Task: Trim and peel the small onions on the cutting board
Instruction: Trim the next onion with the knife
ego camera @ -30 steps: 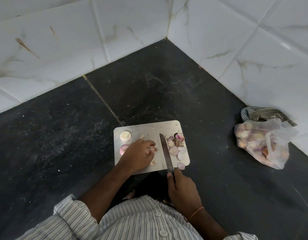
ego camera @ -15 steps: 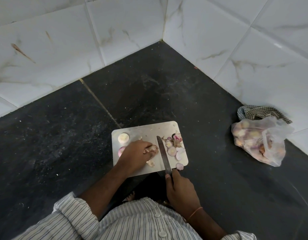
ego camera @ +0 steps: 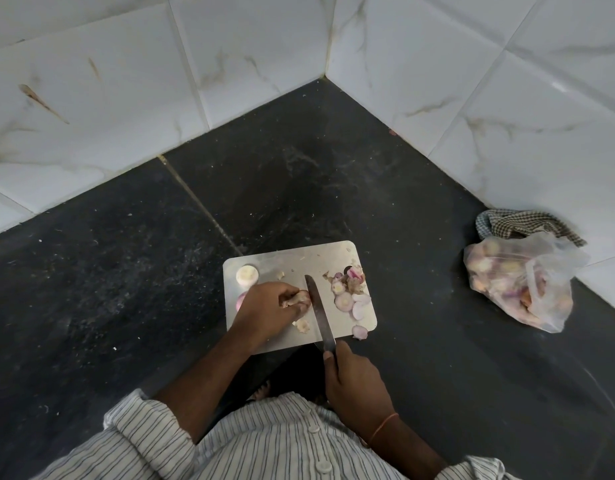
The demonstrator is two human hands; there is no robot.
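Steel knife blade (ego camera: 318, 308) touches the small onion (ego camera: 301, 297) my left hand (ego camera: 269, 311) pinches; my right hand (ego camera: 356, 386) grips its handle.

1. Your small onion (ego camera: 301, 297), papery and brownish, sits mid-board against the knife (ego camera: 319, 311) blade.
2. A peeled white onion (ego camera: 247, 274) stands at the cutting board's (ego camera: 299, 258) far left corner.
3. Pink trimmings (ego camera: 349, 289) lie heaped on the right.

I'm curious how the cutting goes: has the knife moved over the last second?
Yes. The knife has shifted left across the cutting board, away from the peel pile, against the onion.
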